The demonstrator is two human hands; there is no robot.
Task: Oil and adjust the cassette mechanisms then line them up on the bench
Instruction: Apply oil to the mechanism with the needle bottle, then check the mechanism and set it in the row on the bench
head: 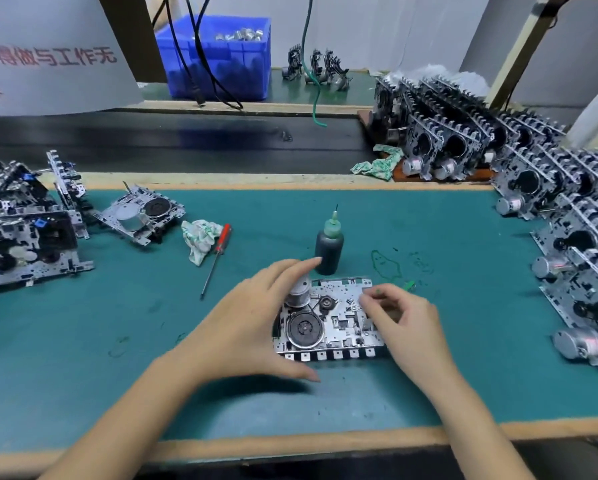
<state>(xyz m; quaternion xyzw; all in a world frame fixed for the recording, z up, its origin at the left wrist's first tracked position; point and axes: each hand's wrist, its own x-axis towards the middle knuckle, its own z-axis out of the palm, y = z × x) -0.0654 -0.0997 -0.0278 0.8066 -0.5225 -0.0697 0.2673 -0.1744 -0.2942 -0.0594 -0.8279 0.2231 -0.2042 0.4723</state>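
The cassette mechanism [328,320] lies flat on the bench [463,358], by the oil bottle [329,245]. The left hand [256,320] spreads wide, steadying its edge; the right hand [399,311] pinches something small (indistinct), likely adjusting.

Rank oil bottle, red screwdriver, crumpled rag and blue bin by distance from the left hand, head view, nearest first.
From the left hand:
1. Oil bottle, just beyond the fingertips.
2. Red screwdriver, up and to the left on the mat.
3. Crumpled rag, just left of the screwdriver.
4. Blue bin, far back on the rear bench.
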